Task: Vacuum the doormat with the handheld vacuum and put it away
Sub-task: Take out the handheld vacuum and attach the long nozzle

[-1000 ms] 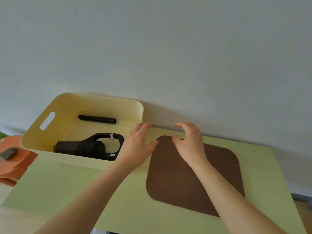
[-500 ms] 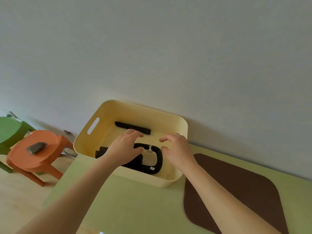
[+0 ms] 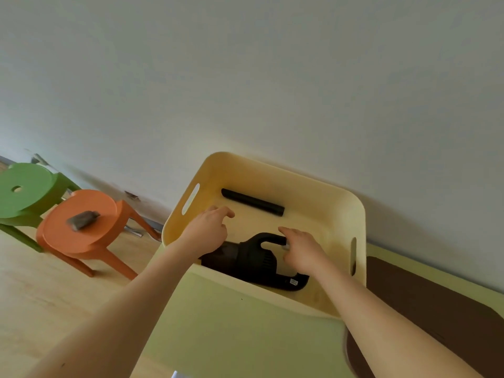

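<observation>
Handheld vacuum (image 3: pixel 253 260) lies on its side in the yellow storage bin (image 3: pixel 313 186), near the front wall, loop handle toward my right. The bin sits on the green table (image 3: pixel 231 323). The brown doormat (image 3: pixel 436 309) lies flat on the table just right of the bin, not vacuumed yet by my read.

My right hand (image 3: pixel 302 251) is on top of the loop handle with the fingers laid over it. Can't tell if they're wrapped round, since the underside is hidden. My left hand (image 3: pixel 208 231) hovers over the nose end, fingers loosely bent, holding nothing I can see.

Handling guess:
- Hard plastic shell, rigid, smooth but not slick.
- Some weight, likely sitting in the motor body ahead of the handle, so it should tip nose-down on lifting.
- Best hold is a full wrap through the loop handle, with the left hand steadying the nose until it's over the bin wall.
- Not fragile, but don't knock it on the rim.

A black crevice nozzle (image 3: pixel 252 202) lies loose at the back of the bin, apart from the vacuum. It's light and will roll.
</observation>
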Tool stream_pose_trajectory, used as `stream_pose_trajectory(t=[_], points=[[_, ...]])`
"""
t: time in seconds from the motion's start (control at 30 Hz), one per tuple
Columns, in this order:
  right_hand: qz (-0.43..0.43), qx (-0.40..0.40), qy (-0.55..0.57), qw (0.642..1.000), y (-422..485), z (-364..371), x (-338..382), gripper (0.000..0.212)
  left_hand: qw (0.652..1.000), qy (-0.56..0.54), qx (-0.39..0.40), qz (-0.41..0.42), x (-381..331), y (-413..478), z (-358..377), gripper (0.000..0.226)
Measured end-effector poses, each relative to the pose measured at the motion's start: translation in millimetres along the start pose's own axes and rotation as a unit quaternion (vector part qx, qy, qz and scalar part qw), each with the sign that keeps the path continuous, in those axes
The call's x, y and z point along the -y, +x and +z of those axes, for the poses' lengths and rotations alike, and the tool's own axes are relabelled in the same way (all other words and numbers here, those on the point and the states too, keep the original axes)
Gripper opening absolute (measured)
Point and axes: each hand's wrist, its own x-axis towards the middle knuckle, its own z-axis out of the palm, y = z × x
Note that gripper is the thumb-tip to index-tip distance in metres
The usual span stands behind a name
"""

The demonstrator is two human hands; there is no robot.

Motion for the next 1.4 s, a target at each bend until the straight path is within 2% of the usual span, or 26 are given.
stream_pose_trajectory(t=[0.07,0.17,0.27,0.33,0.43,0.53,0.67,0.9,0.97,1.07,1.2,1.3,1.4], points=[[0.008,0.039,-0.022,0.999,8,5,3,0.077,0.995,-0.098,-0.002,-0.035,7,6,0,0.047],[0.023,0.043,-0.020,0.999,15,9,3,0.073,0.957,-0.269,-0.026,-0.108,12,10,-6,0.041],[0.029,0.010,-0.032,0.999,16,8,6,0.048,0.911,-0.385,-0.062,-0.133,13,10,-14,0.035],[0.029,0.019,-0.029,0.999,12,6,11,0.030,0.888,-0.432,-0.078,-0.137,13,8,-16,0.035],[0.033,0.037,0.003,0.999,6,6,16,0.018,0.884,-0.438,-0.082,-0.141,12,8,-17,0.037],[0.025,0.026,0.039,0.999,-6,0,19,0.017,0.893,-0.421,-0.077,-0.140,9,8,-17,0.038],[0.001,-0.055,-0.009,0.998,-24,-20,20,0.019,0.910,-0.387,-0.083,-0.122,-4,9,-15,0.036],[0.059,-0.182,0.066,0.979,-44,-62,3,0.012,0.915,-0.359,-0.128,-0.130,-27,32,-4,0.033],[0.078,-0.210,0.069,0.972,-47,-67,-2,0.011,0.932,-0.319,-0.112,-0.131,-29,44,5,0.035],[0.109,-0.221,0.069,0.967,-50,-67,-8,0.011,0.977,-0.186,-0.061,-0.086,-29,60,16,0.041],[0.133,-0.214,0.089,0.964,-51,-67,-14,0.010,0.999,0.004,-0.020,-0.038,-27,79,21,0.050],[0.140,-0.218,0.096,0.961,-49,-68,-13,0.011,0.980,0.191,-0.006,0.051,-25,93,26,0.054],[0.145,-0.220,0.102,0.959,-48,-72,-11,0.013,0.960,0.267,0.010,0.088,-18,105,34,0.054]])
